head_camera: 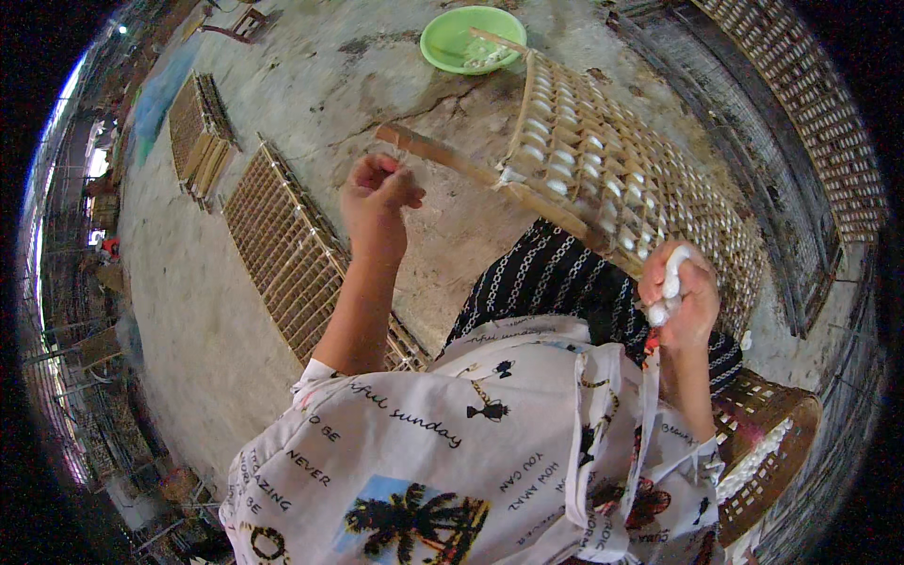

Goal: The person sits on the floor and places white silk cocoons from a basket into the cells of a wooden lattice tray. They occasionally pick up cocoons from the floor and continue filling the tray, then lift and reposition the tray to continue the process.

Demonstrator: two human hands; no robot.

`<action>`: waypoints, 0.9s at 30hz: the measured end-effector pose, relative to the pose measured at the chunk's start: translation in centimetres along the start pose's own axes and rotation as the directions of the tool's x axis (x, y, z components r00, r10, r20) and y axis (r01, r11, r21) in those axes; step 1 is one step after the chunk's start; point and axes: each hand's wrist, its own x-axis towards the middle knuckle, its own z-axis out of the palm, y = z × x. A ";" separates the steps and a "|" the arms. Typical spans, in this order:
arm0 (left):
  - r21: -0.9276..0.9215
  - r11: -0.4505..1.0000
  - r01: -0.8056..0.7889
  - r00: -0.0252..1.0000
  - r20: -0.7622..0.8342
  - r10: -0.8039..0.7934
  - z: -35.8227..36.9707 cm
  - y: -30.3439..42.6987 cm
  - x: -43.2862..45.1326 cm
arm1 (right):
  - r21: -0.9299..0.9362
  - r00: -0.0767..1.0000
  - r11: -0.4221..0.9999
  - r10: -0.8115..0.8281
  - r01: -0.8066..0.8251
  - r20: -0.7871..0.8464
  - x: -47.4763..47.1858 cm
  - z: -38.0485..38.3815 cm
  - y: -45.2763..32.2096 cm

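Observation:
A cocoon frame (593, 162), a lattice of small cells, leans slantwise over my lap. White silkworm cocoons (558, 187) fill many of its cells, and a wooden bar (452, 157) runs along its near edge. My right hand (681, 296) is closed around several white cocoons (667, 282) beside the frame's lower edge. Near the far end of the bar, my left hand (381, 187) is raised with its fingers curled. Thin pale fibres seem to show by its fingertips, but blur hides whether it grips them.
A green basin (473, 39) with white pieces inside stands on the concrete floor (296, 85). Lattice frames lie stacked (201, 134) and flat (282, 240) to the left. A woven basket (798, 452) at lower right holds cocoons. Another filled frame (812, 92) stands at upper right.

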 end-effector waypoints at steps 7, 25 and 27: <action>-0.401 0.890 0.218 0.900 0.434 -0.025 0.1 4.2 -2.9 | 0.193 0.998 0.979 0.061 -0.065 0.029 0.5 1.2 0.0; -0.010 0.879 0.476 0.657 0.668 -0.348 11.6 -2.1 -9.1 | -0.217 0.984 0.961 -0.154 0.170 0.086 -1.3 1.2 0.6; 0.046 0.939 0.340 0.683 0.675 -0.280 11.9 -2.5 -9.3 | -0.245 0.993 0.964 -0.092 0.106 0.069 -1.1 1.0 0.7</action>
